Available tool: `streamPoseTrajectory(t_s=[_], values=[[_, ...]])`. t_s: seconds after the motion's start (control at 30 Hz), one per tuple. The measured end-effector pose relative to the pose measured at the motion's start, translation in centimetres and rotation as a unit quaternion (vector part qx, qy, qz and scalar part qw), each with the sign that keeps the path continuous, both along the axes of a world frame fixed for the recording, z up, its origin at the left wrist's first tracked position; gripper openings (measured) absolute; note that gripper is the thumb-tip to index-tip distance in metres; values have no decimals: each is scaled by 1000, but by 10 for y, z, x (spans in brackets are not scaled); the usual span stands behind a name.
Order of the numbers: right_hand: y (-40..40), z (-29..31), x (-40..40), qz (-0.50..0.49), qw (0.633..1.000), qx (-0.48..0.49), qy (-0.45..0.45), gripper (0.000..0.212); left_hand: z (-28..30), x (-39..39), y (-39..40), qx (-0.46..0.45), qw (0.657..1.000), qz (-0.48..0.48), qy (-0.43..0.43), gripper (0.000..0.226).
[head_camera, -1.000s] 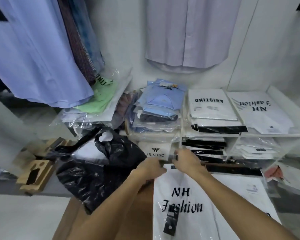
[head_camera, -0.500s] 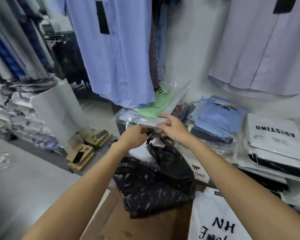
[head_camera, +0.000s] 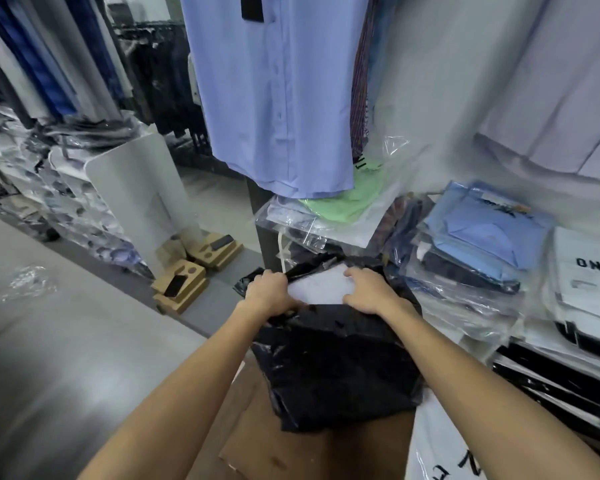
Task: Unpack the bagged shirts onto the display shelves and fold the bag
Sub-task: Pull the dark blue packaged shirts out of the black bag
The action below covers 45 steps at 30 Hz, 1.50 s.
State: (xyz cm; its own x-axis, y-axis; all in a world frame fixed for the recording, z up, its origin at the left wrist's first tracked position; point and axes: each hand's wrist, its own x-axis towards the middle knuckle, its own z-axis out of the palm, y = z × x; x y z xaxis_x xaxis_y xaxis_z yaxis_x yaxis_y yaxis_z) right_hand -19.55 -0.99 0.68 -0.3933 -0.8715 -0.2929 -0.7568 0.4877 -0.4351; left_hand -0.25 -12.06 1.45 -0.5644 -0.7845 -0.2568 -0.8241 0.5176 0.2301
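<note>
1. So, nearest the camera, a brown cardboard box [head_camera: 312, 455] carries the black plastic bag [head_camera: 336, 368], with a packaged white shirt printed in black letters [head_camera: 440, 452] lying just to its right.

2. Half a second ago both hands were pinching at the bag's bunched-up mouth; now that mouth is spread wide. The left hand [head_camera: 269, 294] has its fingers curled round the left rim of the bag, pulling it outward and down.

3. The right hand [head_camera: 364, 292] has gone into the opening and lies on the white packaged shirt [head_camera: 317, 284] showing inside. The fingers bend over its far edge, but whether they actually grip it is hard to tell.

4. Judging from that, the opening step looks done and the pull-out is next. At least one shirt is still inside the bag, so folding the bag is a way off.

5. Further back, the display shelves [head_camera: 534, 341] on the right already hold stacks: a blue packaged shirt [head_camera: 482, 233], white branded packs [head_camera: 586, 278], and a green packaged shirt [head_camera: 343, 199] on a clear-wrapped pile.

6. Behind all that, a light blue shirt [head_camera: 274, 98] hangs from above, and cardboard inserts [head_camera: 194, 268] sit on the floor to the left.
</note>
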Motion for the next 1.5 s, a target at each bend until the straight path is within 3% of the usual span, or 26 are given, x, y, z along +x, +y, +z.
streamPoseTrajectory(t_s=[0.07,0.17,0.23,0.33,0.4,0.5,0.63,0.7,0.83,0.93,1.07,1.2,1.33,1.43,1.5], values=[[6,3,-6,-17,1000,12,-17,94,7,0,1,7,1000,-15,15,47],[12,10,-12,-48,991,-54,-110,114,23,2,3,33,997,-46,57,46],[16,17,-17,-70,975,-121,-170,104,33,4,3,41,994,-70,77,46],[28,31,-27,-60,951,-173,-249,56,52,9,5,40,990,-112,76,36],[37,43,-26,-35,932,-193,-306,36,72,11,11,45,987,-136,66,27],[45,61,-17,-21,897,-252,-362,27,101,15,21,28,982,-160,98,20],[52,94,-13,-41,849,-333,-408,33,142,21,37,8,963,-142,227,31],[59,109,-13,-42,842,-343,-415,37,168,22,45,-21,951,-145,272,37],[72,130,-17,-47,837,-357,-413,30,224,30,56,-88,934,-146,315,36],[81,143,-22,-51,832,-380,-402,43,262,38,61,-136,917,-134,351,35],[90,156,-22,-70,823,-404,-394,18,290,43,66,-203,892,-89,394,34],[101,172,-25,-65,826,-421,-370,17,293,41,71,-235,881,-37,410,31],[109,177,-30,-82,874,-428,-218,20,288,29,86,-255,878,-16,406,32],[115,174,-38,-176,876,-428,-133,31,284,18,104,-280,839,-37,464,33],[123,172,-41,-236,875,-415,-74,41,280,15,115,-267,812,-117,506,32]])
